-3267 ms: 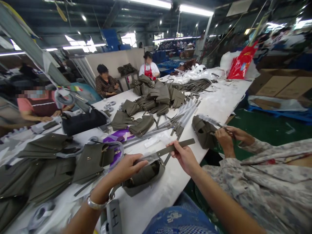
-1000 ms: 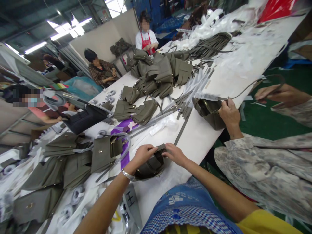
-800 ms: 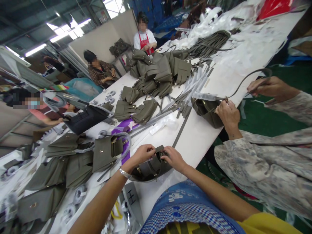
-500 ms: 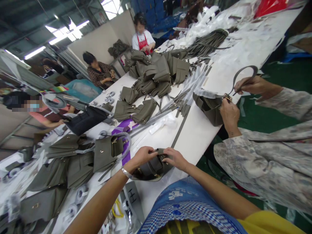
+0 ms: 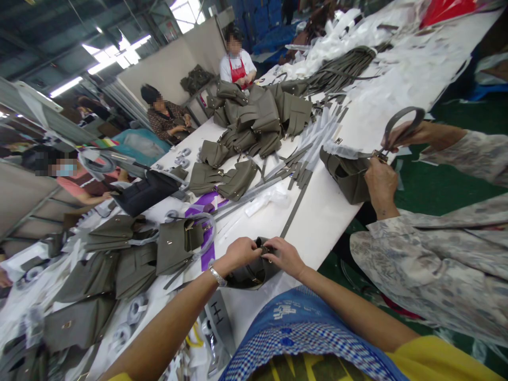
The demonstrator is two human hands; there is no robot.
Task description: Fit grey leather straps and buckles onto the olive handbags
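Note:
An olive-green handbag point(image 5: 248, 275) lies at the table's near edge, right in front of my apron. My left hand point(image 5: 243, 255) grips its upper rim from the left, fingers bent over the edge. From the right, my right hand point(image 5: 284, 256) pinches the same rim close to a small metal fitting. The two hands nearly meet there, and the fingertips partly hide what lies between them. Gold-coloured hardware shows on the bag. A grey strip point(image 5: 298, 210) lies on the table just beyond my right hand.
Beside me on the right, a co-worker's hands point(image 5: 381, 182) hold another olive bag point(image 5: 344, 172) and its strap. Olive bags point(image 5: 254, 114) are heaped mid-table, with more bags point(image 5: 137, 270) on the left. Other people sit across the white table point(image 5: 337, 225).
My hands have drawn closer together on the bag's rim, the left shifting right. The view has moved slightly. The co-worker's hands stay at the other bag's strap.

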